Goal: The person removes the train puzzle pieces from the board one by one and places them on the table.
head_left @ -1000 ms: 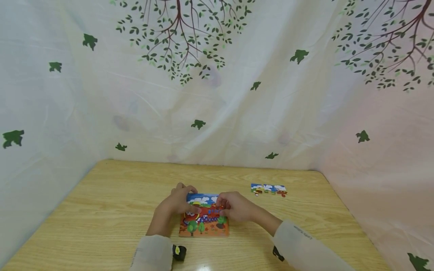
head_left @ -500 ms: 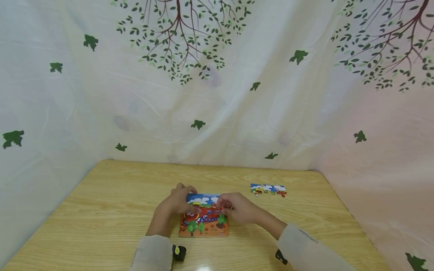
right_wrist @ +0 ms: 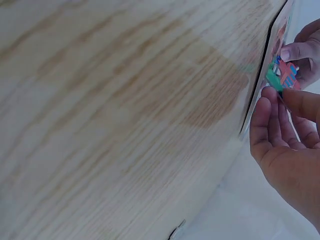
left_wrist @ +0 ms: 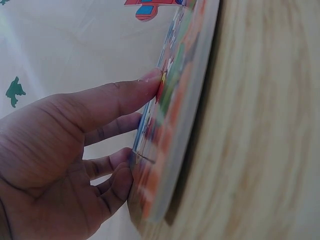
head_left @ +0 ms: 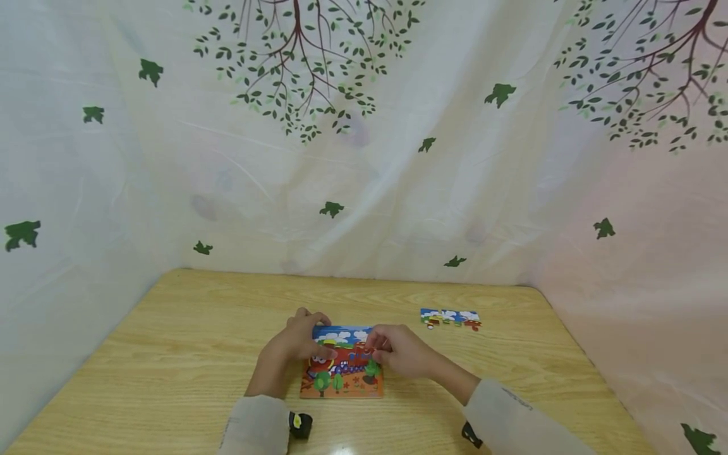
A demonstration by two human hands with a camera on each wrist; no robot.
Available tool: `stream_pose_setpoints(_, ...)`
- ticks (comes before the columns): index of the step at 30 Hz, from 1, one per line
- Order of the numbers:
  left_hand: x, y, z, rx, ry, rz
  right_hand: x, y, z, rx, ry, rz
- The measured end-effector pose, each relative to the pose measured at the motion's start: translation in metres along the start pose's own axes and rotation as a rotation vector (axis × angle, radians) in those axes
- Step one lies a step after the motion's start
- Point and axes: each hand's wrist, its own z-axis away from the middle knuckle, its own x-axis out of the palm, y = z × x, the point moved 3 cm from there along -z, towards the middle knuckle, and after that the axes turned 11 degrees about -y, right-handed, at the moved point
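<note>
"What took up the most room?"

"A pale cloth (head_left: 375,240) printed with leafy branches, behind and on both sides of a wood-grained table (head_left: 170,354)."

"And on that?"

"The puzzle (head_left: 344,371), flat on the tabletop between the person's hands, its picture bright with blue sky, red in the middle and orange ground."

"How were the hands?"

"The left hand (head_left: 298,339) gripped the puzzle near its far left corner, thumb laid on the face, the other fingers against the side. The right hand (head_left: 402,349) was at the right part, thumb and fingertips pinched together on something small."

"Had either moved in that last second?"

"Only the right, and barely: it had eased a touch rightward and nearer the person. The left had stayed put."

"What about the loose pieces (head_left: 461,317)?"

"Unmoved. They lay in a short row farther back on the right, well apart from the puzzle, sky-side away from the person."

"So what was in that pinch?"

"The held piece (right_wrist: 286,75), red, blue and green. The right wrist view showed it tilted up at the puzzle's face; whether an edge was touching, I couldn't tell."

"Meaning what?"

"My reading: the hand was adjusting that one piece, with the left as anchor. So slight a shift suggested delicate handling, the piece neither seated nor carried clear."
</note>
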Motion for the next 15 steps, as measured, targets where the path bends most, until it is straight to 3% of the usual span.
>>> stream_pose_setpoints(15,0.003,-0.001,0.001,0.005,-0.009,0.007,0.013,-0.002,-0.010,0.064,0.033,0.045)
